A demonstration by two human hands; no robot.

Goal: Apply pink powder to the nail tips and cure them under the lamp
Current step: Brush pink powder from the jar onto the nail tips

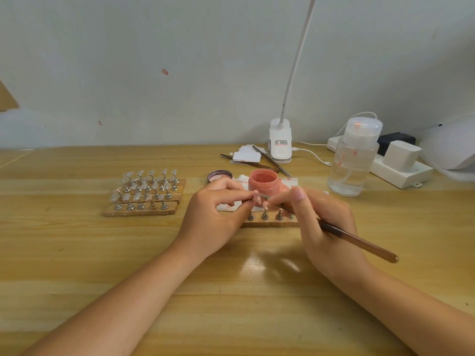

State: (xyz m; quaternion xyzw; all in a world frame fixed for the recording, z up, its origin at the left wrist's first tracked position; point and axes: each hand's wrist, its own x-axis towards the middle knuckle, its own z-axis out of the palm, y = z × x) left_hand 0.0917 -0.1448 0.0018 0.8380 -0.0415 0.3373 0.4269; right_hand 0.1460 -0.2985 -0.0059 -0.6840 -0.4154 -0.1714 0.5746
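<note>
My left hand pinches a small nail tip on its stand, lifted above the table. My right hand grips a brown-handled brush whose tip touches that nail tip. Just behind stands the open jar of pink powder on a stained white tissue. Its lid lies to the left. Under my hands a wooden strip carries several metal nail stands. The white curing lamp sits at the far right edge, partly cut off.
Wooden strips with several clear nail tips on stands lie to the left. A clear pump bottle, a power strip, a clip-on desk lamp, tweezers and white pads stand at the back right.
</note>
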